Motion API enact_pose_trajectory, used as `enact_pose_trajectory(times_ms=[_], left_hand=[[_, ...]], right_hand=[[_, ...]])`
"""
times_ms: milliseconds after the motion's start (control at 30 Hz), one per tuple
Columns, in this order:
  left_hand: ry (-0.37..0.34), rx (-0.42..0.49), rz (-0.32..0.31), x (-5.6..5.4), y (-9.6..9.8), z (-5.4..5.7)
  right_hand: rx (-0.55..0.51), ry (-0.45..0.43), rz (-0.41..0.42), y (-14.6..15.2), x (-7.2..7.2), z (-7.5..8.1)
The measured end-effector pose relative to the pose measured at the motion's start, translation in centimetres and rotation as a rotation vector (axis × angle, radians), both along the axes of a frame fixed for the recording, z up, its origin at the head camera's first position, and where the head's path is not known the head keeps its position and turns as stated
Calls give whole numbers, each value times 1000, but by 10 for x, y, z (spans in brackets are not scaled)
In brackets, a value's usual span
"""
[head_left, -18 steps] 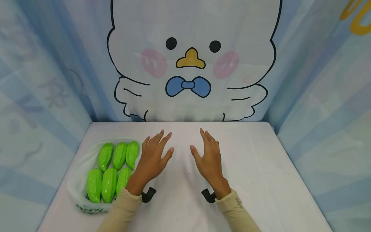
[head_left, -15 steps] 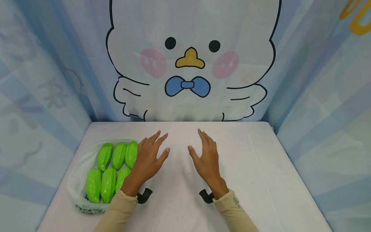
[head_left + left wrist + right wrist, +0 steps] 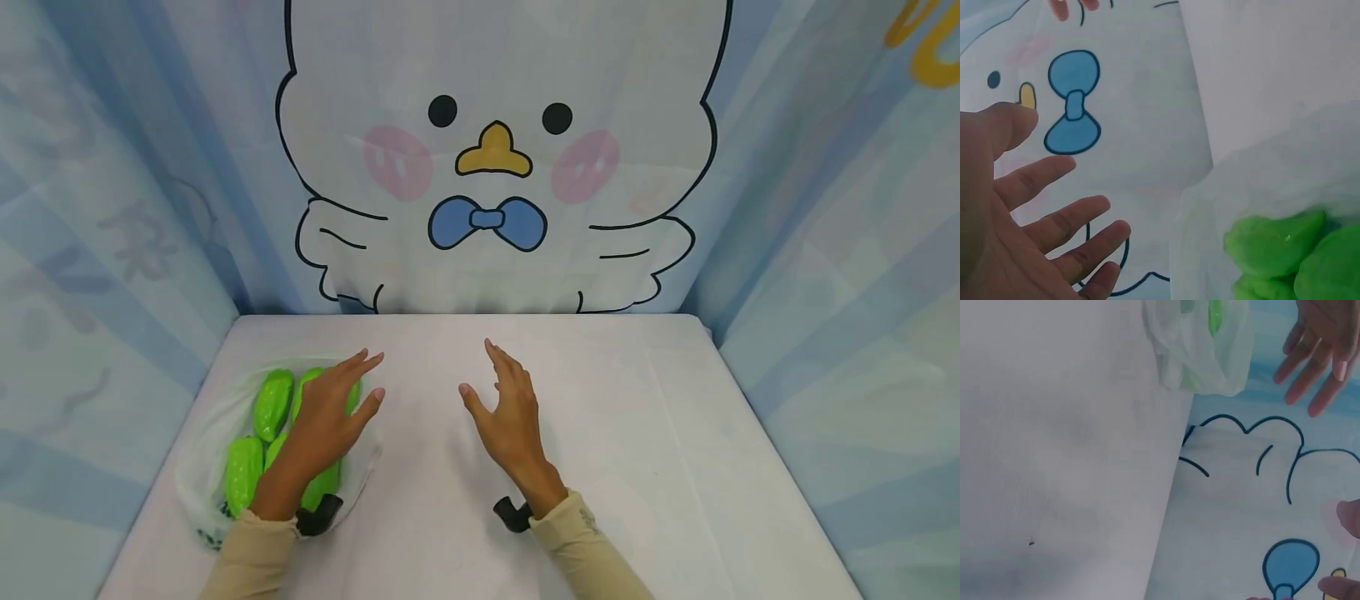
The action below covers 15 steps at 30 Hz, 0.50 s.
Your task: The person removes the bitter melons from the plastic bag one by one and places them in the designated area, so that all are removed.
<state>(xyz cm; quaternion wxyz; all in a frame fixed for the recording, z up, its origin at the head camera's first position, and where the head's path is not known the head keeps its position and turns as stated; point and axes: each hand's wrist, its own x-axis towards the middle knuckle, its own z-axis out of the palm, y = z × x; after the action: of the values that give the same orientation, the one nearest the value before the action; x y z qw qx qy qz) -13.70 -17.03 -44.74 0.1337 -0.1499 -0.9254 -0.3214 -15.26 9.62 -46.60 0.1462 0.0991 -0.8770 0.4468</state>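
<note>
Swinging across to the person's left, the L hand (image 3: 321,423) is now right above the white plastic bag (image 3: 201,467) in the head view, where approx. half a sec ago it only overlapped the bag's near-side edge! R hand (image 3: 507,423) has drifted the same way, tho it's well short of the bag, over bare white tabletop (image 3: 645,450). Grip check: both wide, thumbs well apart from fingers, nothing held in either, and the L wrist view backs that up w/ fingers spread and a bare palm. The glossy green gourd-shaped pieces (image 3: 273,406) are all in the bag, L side of the table, some now covered by the L hand and forearm, so no full count from here. Can't tell the exact gap, but the L wrist cam shows fingers clear of the pieces. So what's it mean? Hands are better placed for the bag, L esp., but no piece is in hand yet, so I'd judge the handling hasn't properly begun.
</note>
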Motion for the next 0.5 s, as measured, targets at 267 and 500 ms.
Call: enact_pose_trajectory(times_ms=[267, 500], left_hand=[[-18, 22, 22, 13, -39, 0], [-49, 71, 59, 20, -67, 0]], right_hand=[[-30, -51, 48, -20, 2, -3], [-29, -57, 98, -37, 5, -7]])
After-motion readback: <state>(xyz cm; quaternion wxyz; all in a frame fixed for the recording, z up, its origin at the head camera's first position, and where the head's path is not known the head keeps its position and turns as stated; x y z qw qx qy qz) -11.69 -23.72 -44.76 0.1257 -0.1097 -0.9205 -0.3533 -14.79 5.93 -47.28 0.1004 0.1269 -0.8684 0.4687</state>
